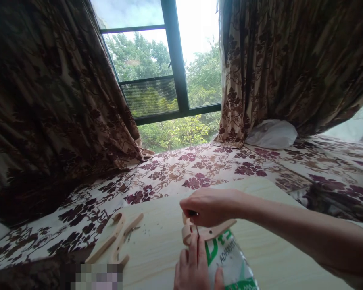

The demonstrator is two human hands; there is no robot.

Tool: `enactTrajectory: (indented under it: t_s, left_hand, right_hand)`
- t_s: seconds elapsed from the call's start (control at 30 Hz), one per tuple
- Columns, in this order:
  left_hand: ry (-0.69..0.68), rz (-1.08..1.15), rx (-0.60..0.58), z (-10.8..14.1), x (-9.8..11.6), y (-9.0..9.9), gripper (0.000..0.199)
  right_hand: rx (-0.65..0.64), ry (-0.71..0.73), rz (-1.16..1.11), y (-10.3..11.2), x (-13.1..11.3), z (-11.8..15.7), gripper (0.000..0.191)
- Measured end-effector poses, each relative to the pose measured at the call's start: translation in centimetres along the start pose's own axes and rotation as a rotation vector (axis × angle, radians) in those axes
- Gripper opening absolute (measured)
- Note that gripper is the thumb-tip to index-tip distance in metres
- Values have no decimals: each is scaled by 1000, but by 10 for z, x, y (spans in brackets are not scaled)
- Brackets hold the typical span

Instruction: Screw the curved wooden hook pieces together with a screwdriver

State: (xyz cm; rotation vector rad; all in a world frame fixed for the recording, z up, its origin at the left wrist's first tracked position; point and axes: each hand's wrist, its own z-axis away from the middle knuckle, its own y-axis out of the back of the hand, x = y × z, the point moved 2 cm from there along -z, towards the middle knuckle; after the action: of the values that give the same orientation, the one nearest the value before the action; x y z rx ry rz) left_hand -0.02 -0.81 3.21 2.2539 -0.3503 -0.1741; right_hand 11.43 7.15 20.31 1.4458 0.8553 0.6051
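Note:
My right hand [210, 206] is closed in a fist around the dark handle of what looks like a screwdriver [197, 230], its thin shaft pointing down. Under it is a curved light-wood piece [219, 230] with a dark hole. My left hand [192, 264] comes up from the bottom edge, its fingers pressed together against the wood beside the shaft tip; the tip itself is hidden. Beneath the wood and partly under my left hand lies a clear plastic packet [230, 262] with green lettering. More curved wooden pieces [109, 241] lie to the left.
A pale wooden board [157, 253] carries these things, with small dark screws [153, 229] scattered near the left pieces. Around it spreads a floral cloth [175, 169]. A white plastic bag [272, 133] rests by the right curtain [234, 80]; a window [181, 64] stands behind.

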Motion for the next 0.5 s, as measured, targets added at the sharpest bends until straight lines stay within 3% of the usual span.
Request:
enactTrajectory:
  t_s: [0.3,0.5]
  left_hand:
    - [-10,75,-6,3,2,4,53]
    - [-9,83,-24,2,4,5,52]
  right_hand:
    - [51,-71,72,-2,-7,6,19]
    - [-70,-54,92,12,-6,2,22]
